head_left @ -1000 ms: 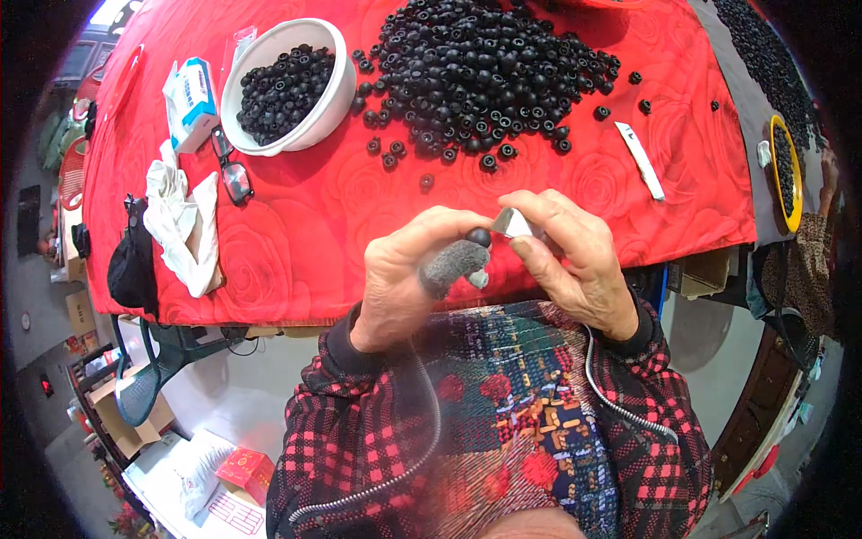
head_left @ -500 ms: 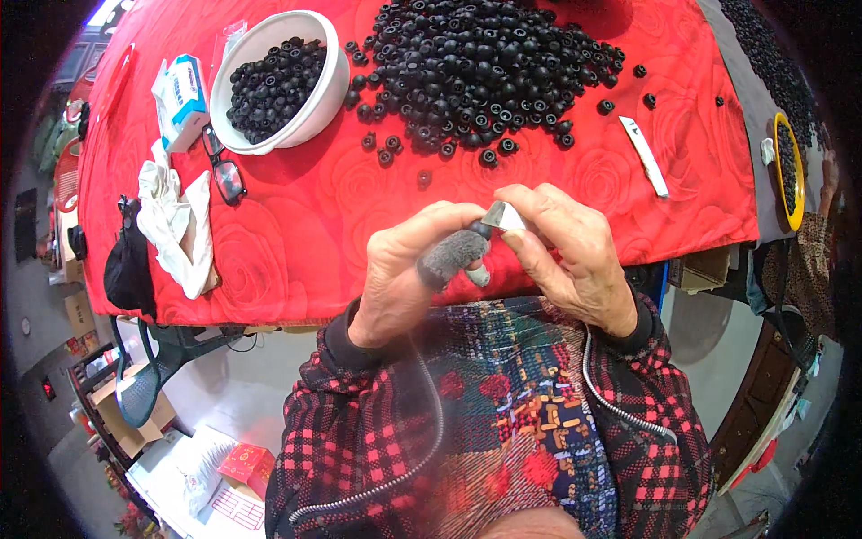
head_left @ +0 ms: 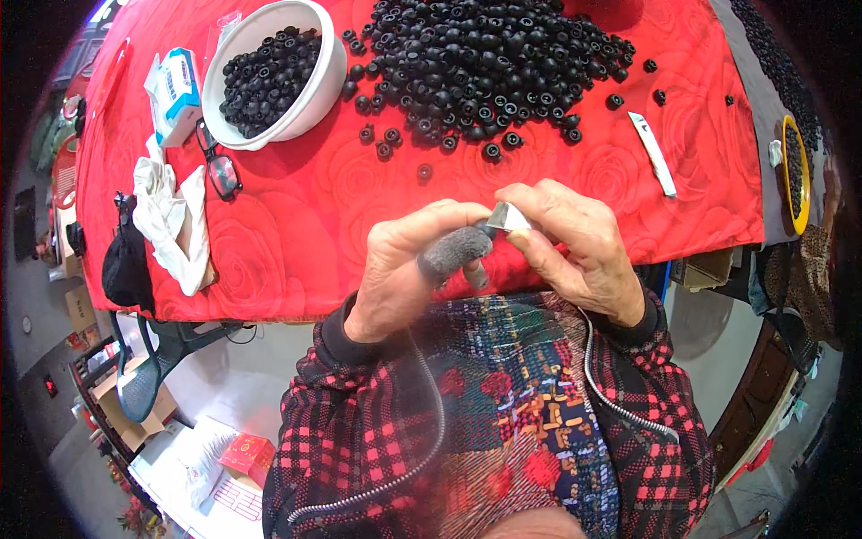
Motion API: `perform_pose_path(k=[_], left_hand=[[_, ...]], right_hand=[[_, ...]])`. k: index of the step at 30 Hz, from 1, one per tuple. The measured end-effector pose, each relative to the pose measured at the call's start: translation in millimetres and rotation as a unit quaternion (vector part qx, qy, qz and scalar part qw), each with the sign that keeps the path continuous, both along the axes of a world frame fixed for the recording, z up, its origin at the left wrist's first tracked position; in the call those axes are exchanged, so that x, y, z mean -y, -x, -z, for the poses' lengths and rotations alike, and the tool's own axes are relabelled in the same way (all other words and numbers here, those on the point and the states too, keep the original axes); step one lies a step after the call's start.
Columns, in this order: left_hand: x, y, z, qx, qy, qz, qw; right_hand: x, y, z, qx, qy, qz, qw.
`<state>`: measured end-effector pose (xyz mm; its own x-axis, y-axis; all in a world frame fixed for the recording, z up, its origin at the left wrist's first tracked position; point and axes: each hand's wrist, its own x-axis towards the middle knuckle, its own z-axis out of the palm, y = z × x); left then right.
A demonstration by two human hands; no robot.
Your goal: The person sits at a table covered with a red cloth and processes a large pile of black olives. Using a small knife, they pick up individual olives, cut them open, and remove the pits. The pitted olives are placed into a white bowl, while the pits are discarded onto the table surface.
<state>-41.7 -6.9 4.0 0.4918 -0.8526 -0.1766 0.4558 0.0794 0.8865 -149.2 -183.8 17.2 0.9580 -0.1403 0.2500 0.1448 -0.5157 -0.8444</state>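
Observation:
My left hand [head_left: 386, 260], with a fuzzy grey sleeve [head_left: 456, 252] on a finger, is closed in a pinch around a small black round part [head_left: 486, 227], mostly hidden by the fingers. Thumb and fingers of my right hand [head_left: 588, 247] grip a short metal blade [head_left: 498, 216] with a white wrapping at its back. The blade's edge meets or nearly meets the black part; exact contact cannot be made out. Both hands are just above the near edge of the red tablecloth [head_left: 287, 242]. Beyond them lies a large pile of similar black parts [head_left: 485, 72].
A white bowl [head_left: 335, 76] of black parts stands at the far left. Near it lie eyeglasses [head_left: 224, 176], a blue-and-white box [head_left: 175, 97], white gloves [head_left: 171, 220] and a black cloth item [head_left: 127, 269]. At right are a white strip [head_left: 653, 154] and a yellow-rimmed basin [head_left: 804, 211].
Both hands stay close together with the black part and the blade. The left fingers have curled and shifted slightly around the part. The whole view has moved a little.

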Motion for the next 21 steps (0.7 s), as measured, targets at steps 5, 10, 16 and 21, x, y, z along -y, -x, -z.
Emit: perform_pose_path(k=[5,10,16,21], left_hand=[[-1,-4,-1,-0.045,-0.003,0.025,0.999],[0,-6,7,-0.066,0.017,0.026,0.997],[1,-10,8,-0.087,0.005,0.038,0.996],[10,-15,15,-0.164,-0.028,-0.090,0.982]], right_hand=[[7,-3,10,0.033,-0.016,-0.028,0.999],[11,-4,16,0.023,-0.040,-0.055,0.997],[17,-8,16,0.017,-0.035,-0.095,0.995],[1,-3,17,0.025,-0.030,-0.154,0.987]])
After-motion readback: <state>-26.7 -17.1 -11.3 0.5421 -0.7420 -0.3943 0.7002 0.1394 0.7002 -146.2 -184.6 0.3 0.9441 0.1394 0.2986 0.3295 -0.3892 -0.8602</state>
